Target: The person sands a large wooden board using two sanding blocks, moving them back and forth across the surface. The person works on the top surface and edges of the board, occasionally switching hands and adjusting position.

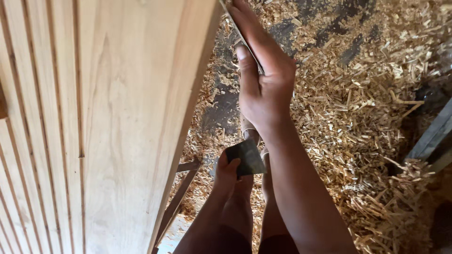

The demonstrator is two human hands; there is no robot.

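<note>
Nearest, low in the view: left hand (227, 173) pinched shut on a dark rectangular sheet (246, 158), probably sandpaper, thumb on top and fingers under, held just clear of the pale plank (141, 117) and not touching it. Beside and below that hand, bare legs and a slanted wooden brace (181, 193) under the plank.

Further out and higher: right hand (263, 89) stretched away from the body, fingers long and nearly straight, thumb laid along the inner side, closed lightly around a thin flat strip (242, 35), perhaps a blade or a rule; cannot tell which. Runs lengthwise along the fingers and out past the fingertips to the top of the view.

Key relation: plank lying to the left of both hands, long axis running away from the body, near edge (197, 94) slanting from lower centre up toward the top. Strip set almost parallel to that edge and just beside it, tip close against it; contact not clear. Right hand thus nearer the far stretch of the edge, left hand nearer the close stretch, sheet well short of the strip.

Left of the plank: grooved boards (37, 141) with the same long axis. Beyond and right: floor thick with wood shavings (367, 94), dark patches between, a grey bar (433, 136) at the far right
</note>
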